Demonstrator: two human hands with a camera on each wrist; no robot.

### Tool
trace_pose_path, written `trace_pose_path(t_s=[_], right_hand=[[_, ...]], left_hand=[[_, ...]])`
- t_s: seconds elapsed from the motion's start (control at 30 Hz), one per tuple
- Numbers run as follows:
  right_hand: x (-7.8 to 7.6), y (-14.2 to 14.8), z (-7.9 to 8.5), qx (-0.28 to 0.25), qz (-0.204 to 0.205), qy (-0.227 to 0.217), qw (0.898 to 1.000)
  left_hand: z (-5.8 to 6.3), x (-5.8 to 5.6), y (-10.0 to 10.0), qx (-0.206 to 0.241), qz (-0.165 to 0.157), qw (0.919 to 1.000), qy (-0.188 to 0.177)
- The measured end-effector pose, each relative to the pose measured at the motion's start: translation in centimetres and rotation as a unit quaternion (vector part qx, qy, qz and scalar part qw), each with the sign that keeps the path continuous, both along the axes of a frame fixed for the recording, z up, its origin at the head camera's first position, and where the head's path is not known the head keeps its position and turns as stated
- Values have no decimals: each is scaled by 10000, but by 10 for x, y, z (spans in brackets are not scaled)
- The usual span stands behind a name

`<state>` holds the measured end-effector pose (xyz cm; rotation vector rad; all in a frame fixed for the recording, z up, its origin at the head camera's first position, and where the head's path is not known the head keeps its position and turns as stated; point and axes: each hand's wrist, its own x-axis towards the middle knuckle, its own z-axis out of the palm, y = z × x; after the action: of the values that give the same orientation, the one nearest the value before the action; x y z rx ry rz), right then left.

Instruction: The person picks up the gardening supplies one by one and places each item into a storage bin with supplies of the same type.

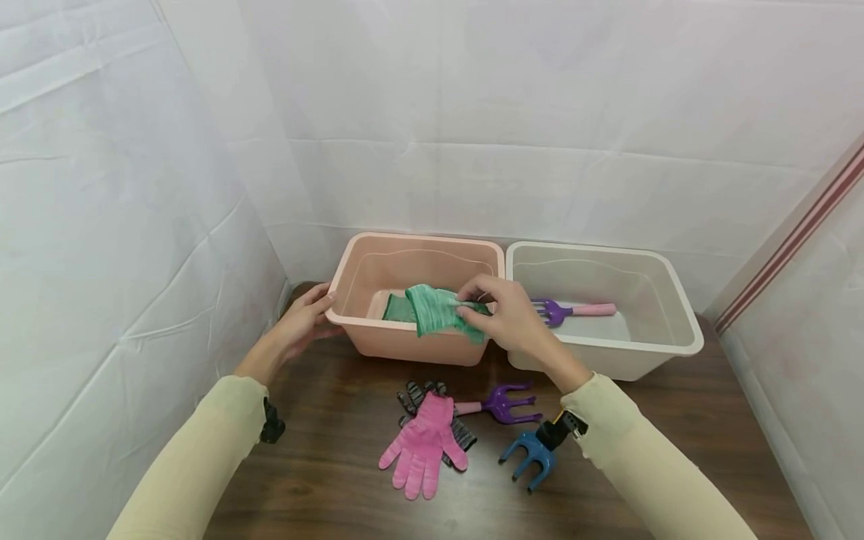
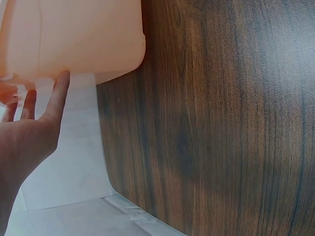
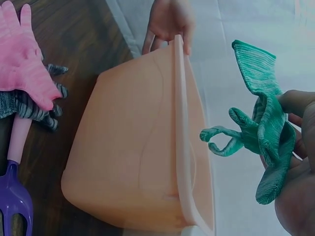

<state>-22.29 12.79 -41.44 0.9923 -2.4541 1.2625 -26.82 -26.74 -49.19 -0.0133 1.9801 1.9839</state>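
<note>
My right hand [image 1: 502, 311] pinches a green knit glove [image 1: 435, 307] over the front rim of the peach plastic bin [image 1: 405, 341]. In the right wrist view the glove [image 3: 268, 132] hangs from the thumb and fingers, its cuff up and its fingers bent. At the bin's left end my left hand [image 1: 304, 322] holds the rim; the left wrist view has its fingers [image 2: 59, 96] against the outer wall. Another piece of green knit fabric [image 1: 398, 308] lies inside the bin, partly hidden behind the held glove.
To the right stands a white bin [image 1: 607, 345] with a purple hand fork [image 1: 556, 311] inside. On the wooden table [image 1: 324, 465] in front lie a pink glove [image 1: 425, 446] over a grey-black glove [image 1: 462, 431], another purple fork [image 1: 502, 405] and a blue fork [image 1: 533, 454]. White sheeting encloses the back and sides.
</note>
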Motion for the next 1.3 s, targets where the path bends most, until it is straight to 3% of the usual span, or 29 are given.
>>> trace_pose_path(t_s=[0.97, 1.3], right_hand=[[-33, -4, 4, -138, -687, -573, 9959], [-47, -7, -3, -230, -813, -716, 9939]], left_hand=[[3, -1, 1, 28, 8, 10000, -95], [3, -1, 0, -43, -28, 10000, -71]])
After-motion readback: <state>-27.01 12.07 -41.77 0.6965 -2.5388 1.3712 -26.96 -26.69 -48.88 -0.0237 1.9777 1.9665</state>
